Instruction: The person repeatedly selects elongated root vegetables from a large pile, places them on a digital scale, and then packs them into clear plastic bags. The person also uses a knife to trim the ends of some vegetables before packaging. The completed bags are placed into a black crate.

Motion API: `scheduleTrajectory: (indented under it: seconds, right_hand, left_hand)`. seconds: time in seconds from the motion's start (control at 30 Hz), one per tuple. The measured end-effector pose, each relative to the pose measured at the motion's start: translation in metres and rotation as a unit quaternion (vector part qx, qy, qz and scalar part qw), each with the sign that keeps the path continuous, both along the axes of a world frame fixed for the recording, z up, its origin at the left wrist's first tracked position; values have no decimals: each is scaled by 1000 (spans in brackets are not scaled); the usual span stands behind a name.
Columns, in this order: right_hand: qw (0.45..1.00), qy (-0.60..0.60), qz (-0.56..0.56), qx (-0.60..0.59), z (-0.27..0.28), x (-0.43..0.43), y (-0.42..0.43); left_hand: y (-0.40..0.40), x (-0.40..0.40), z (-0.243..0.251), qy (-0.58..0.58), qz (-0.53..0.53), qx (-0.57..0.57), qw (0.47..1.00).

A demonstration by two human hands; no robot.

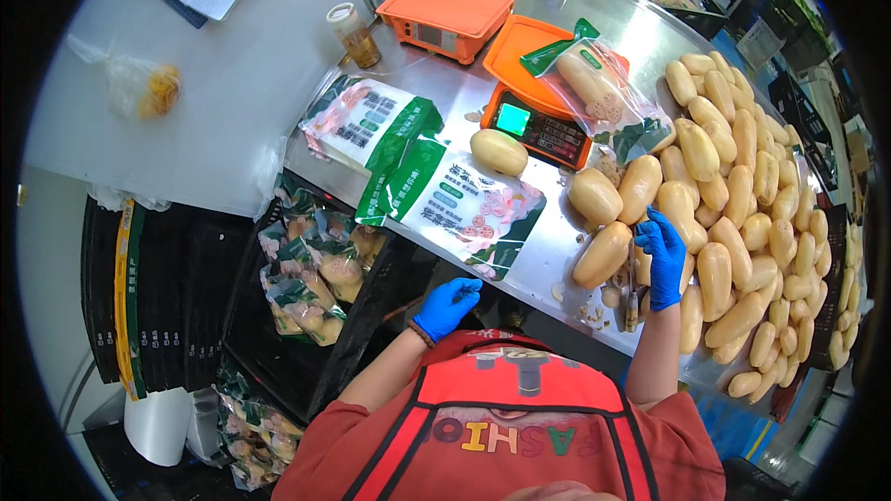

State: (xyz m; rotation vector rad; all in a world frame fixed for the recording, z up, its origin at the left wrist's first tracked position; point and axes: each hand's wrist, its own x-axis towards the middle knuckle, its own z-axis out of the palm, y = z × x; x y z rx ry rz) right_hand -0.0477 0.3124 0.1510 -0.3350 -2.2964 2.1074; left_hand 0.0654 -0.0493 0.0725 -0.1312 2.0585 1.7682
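My left hand (pixel 447 307), in a blue glove, is held with nothing in it just off the near edge of the metal table. My right hand (pixel 660 254), gloved too, is over the near side of a large heap of peeled lotus root segments (pixel 717 278); whether its fingers hold anything is unclear. Beside it lies a knife (pixel 632 292) with its handle towards me. A clear and green bag with lotus root (pixel 592 83) rests on an orange scale (pixel 536 129) with a lit display. One loose segment (pixel 499 152) touches a stack of printed bags (pixel 459 209).
A second orange scale (pixel 449 10) and a jar (pixel 353 35) stand at the back. A black crate (pixel 292 362) with packed bags is below the table edge at left. Stacked black crates (pixel 167 292) stand farther left. Root scraps (pixel 595 313) lie near the knife.
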Motion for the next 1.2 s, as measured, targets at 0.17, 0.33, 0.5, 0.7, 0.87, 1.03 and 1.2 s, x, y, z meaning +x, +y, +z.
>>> scheduleTrajectory:
  seconds: [0.17, 0.33, 0.5, 0.7, 0.87, 1.03, 1.2]
  right_hand:
    - [983, -77, 70, -154, 4, -22, -17]
    - [874, -163, 211, -405, -32, -58, -61]
    - [788, -128, -9, -603, -81, -144, -86]
    - [946, 125, -28, -298, -63, -195, -68]
    - [948, 312, 25, -58, 55, -156, -100]
    - [914, 342, 201, 89, 75, -40, -144]
    - [887, 221, 401, 66, 81, 122, -281]
  left_hand:
    - [15, -2, 1, 37, -9, 7, 999]
    - [15, 10, 26, 53, 27, -42, 997]
    - [2, 65, 12, 43, 88, -56, 994]
    - [-10, 107, 10, 42, 146, -22, 988]
    - [-33, 121, 12, 65, 146, -25, 987]
    - [-59, 137, 51, 148, 159, 5, 976]
    - [-84, 167, 122, 336, 173, -139, 915]
